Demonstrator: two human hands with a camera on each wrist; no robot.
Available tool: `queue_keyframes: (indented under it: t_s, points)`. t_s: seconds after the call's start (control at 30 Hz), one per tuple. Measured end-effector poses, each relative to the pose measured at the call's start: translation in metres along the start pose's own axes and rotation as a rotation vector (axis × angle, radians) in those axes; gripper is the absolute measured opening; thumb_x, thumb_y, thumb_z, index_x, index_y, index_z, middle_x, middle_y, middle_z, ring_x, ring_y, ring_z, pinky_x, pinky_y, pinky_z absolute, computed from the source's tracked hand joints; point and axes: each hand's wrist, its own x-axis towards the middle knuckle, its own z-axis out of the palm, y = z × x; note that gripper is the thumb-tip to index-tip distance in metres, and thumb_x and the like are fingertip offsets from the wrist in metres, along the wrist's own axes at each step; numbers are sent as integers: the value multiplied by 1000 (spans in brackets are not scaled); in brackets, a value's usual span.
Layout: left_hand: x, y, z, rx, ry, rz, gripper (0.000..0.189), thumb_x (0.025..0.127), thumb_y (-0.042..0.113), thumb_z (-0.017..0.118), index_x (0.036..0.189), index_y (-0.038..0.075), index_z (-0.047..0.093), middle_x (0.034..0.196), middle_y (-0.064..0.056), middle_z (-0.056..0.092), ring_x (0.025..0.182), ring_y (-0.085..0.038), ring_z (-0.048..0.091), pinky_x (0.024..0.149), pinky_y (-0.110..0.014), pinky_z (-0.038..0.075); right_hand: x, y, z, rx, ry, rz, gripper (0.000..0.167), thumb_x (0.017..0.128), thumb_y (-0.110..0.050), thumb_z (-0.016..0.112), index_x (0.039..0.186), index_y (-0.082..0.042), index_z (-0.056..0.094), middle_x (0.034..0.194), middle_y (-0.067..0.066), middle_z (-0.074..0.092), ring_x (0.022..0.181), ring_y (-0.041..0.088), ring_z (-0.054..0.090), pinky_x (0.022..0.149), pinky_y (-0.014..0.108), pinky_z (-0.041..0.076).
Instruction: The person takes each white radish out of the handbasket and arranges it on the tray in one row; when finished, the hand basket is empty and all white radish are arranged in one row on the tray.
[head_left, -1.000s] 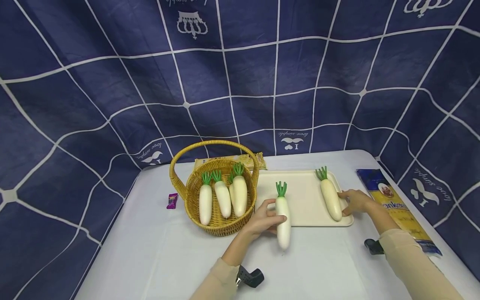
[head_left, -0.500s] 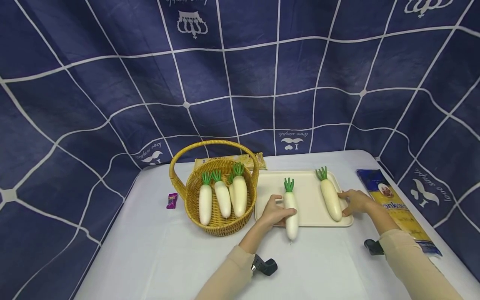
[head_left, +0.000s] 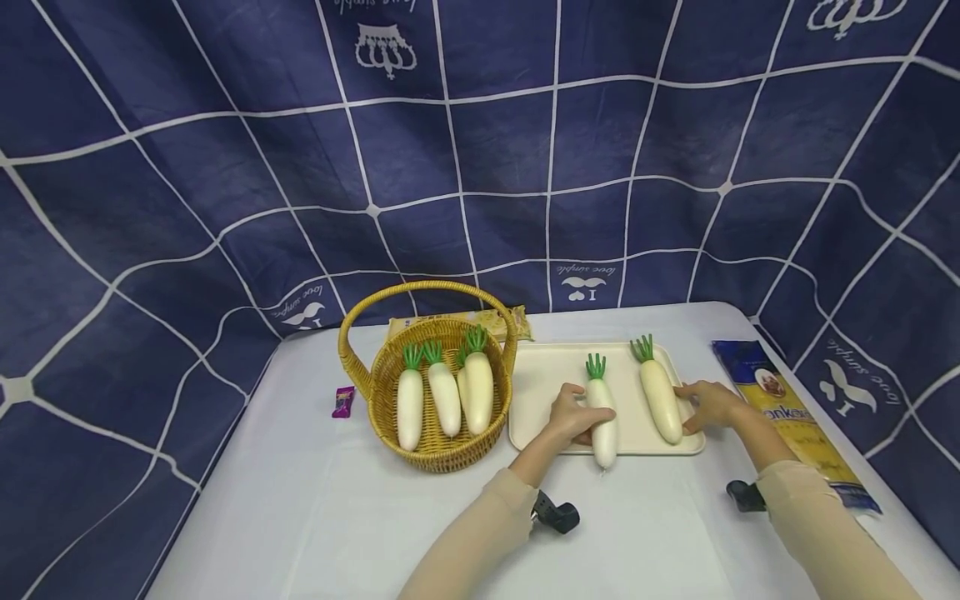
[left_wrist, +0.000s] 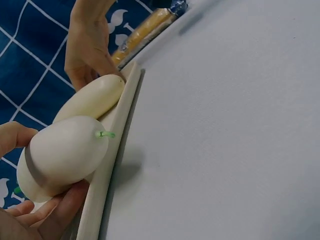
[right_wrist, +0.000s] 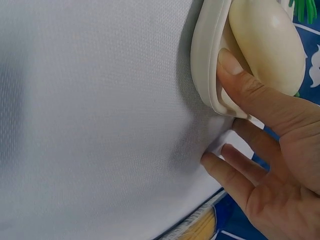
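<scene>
My left hand (head_left: 573, 417) grips a white radish (head_left: 603, 423) with green plastic-looking leaves, thumb on one side and fingers on the other. The radish is over the cream tray (head_left: 540, 367), its leaves pointing away and its lower end past the tray's front edge. In the left wrist view that radish (left_wrist: 67, 155) overlaps another one. My right hand (head_left: 708, 406) holds the tray's right front corner, the thumb (right_wrist: 231, 65) inside the wall and the other fingers outside. Beside it a second radish (head_left: 660, 400) lies in the tray, leaves toward the back.
Left of the tray stands a wicker basket (head_left: 450, 457) with a tall handle and several radishes inside. Behind it lies a yellow packet (head_left: 517, 321). A small purple packet (head_left: 343, 402) is farther left, and a blue-and-yellow bag (head_left: 802, 433) lies at the right edge.
My left hand has carried its radish rightward and slightly away, from the tray's front left to over its middle. The right hand has stayed at the tray's corner.
</scene>
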Motion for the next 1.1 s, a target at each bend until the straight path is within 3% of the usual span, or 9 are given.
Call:
queue_keyframes:
  t_s: [0.13, 0.37, 0.57, 0.73, 0.93, 1.1]
  points:
    - [5, 5, 7, 39, 41, -15, 57, 67, 13, 81, 113, 7, 48, 90, -14, 52, 45, -22, 58, 45, -37, 55, 1, 0, 1, 6, 6, -4, 86, 64, -23, 85, 132, 9, 44, 134, 39, 35, 120, 60, 31, 94, 69, 32]
    - [17, 16, 18, 108, 87, -48, 60, 64, 16, 83, 113, -2, 54, 84, -15, 57, 45, -23, 60, 45, -36, 55, 2, 3, 3, 4, 23, -25, 88, 61, -26, 86, 131, 9, 46, 133, 39, 36, 119, 60, 31, 94, 68, 32]
    - [24, 23, 29, 190, 95, -35, 37, 65, 17, 81, 88, 1, 57, 66, -11, 57, 45, -24, 62, 44, -34, 54, 2, 5, 4, -7, 35, -37, 90, 60, -30, 86, 131, 9, 46, 133, 38, 37, 119, 60, 32, 94, 69, 31]
    - [27, 28, 41, 287, 120, -53, 32, 64, 20, 80, 74, 6, 53, 57, -6, 53, 40, -21, 57, 45, -35, 54, 3, 4, 4, -5, 30, -22, 90, 60, -30, 86, 131, 8, 46, 134, 38, 37, 120, 60, 31, 94, 69, 31]
    - [30, 33, 52, 374, 122, -77, 38, 65, 24, 82, 75, 5, 51, 57, -8, 52, 37, -17, 51, 44, -33, 54, 3, 5, 4, -5, 28, -17, 89, 60, -28, 87, 131, 9, 46, 132, 38, 39, 119, 61, 32, 93, 69, 31]
    - [32, 33, 57, 368, 130, -65, 45, 63, 24, 84, 85, 6, 49, 65, -9, 50, 41, -19, 53, 44, -33, 54, 3, 7, 4, 4, 38, -59, 88, 59, -29, 87, 129, 8, 49, 131, 38, 41, 117, 61, 34, 93, 70, 31]
